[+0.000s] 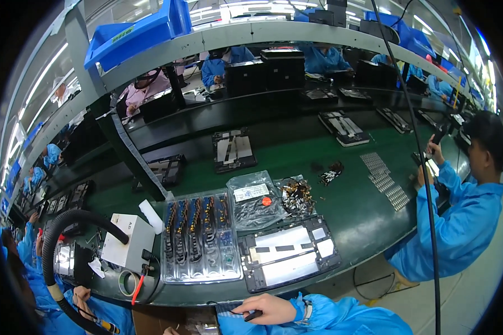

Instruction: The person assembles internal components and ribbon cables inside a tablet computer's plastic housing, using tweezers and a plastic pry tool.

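My right hand (pixel 269 309) is closed round a slim black tool (pixel 254 315) just off the bench's front edge; its exact kind is hard to make out. Only a bit of my left hand (pixel 171 331) shows at the lower edge, beside a cardboard box (pixel 145 319); its fingers are mostly cut off. Beyond my right hand lies an opened tablet (pixel 288 254) with silver panels inside a black frame. A clear plastic tray (pixel 229 268) to its left holds rows of dark small circuit parts. Behind the tablet are a clear bag (pixel 251 206) and a heap of small gold-and-black parts (pixel 298 198).
A white box (pixel 129 243) with a black flexible hose (pixel 53 245) stands left, near a tape roll (pixel 128 283) and a red-tipped tool (pixel 139 287). A post (pixel 131 153) rises behind. Co-workers in blue sit at both sides. More tablets (pixel 233 149) lie along the green bench.
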The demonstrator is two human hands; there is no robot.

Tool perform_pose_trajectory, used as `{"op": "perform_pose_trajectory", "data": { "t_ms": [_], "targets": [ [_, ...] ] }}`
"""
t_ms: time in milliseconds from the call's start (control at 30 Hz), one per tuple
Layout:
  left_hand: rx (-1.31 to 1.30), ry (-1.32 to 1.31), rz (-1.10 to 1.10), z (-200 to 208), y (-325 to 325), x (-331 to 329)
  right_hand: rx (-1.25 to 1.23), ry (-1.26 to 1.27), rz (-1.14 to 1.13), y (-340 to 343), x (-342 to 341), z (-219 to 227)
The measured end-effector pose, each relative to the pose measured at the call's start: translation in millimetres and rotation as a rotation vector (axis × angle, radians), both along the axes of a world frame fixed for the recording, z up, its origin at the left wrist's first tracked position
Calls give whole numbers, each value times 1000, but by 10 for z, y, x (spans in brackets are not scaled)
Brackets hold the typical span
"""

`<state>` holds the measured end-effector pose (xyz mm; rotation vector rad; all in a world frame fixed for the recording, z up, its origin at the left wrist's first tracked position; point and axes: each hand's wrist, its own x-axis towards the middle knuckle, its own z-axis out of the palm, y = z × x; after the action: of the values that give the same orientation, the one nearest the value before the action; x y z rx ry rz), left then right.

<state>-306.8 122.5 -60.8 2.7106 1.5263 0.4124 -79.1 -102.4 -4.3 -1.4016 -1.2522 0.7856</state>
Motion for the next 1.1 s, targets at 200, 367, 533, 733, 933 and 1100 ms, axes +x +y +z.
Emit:
{"op": "perform_pose_trajectory", "data": {
  "t_ms": [200, 367, 533, 733, 933, 1100],
  "targets": [
    [-343, -812, -497, 951, -789, 799, 16, 19, 48, 56, -27, 14],
    [-732, -947, -686, 766, -783, 947, 4, 118, -95, -5, -80, 24],
    [-692, -943, -653, 702, -741, 927, -6, 180, -106, -81, -61, -17],
    [-241, -756, -913, 927, -879, 1098, 183, 146, -285, 11, -77, 158],
    [-278, -731, -918, 1001, -957, 1181, 227, 161, -423, 29, -72, 247],
    [-293, -847, -853, 913, -975, 1219, 333, -53, -515, 57, -121, 184]
  ]
}}
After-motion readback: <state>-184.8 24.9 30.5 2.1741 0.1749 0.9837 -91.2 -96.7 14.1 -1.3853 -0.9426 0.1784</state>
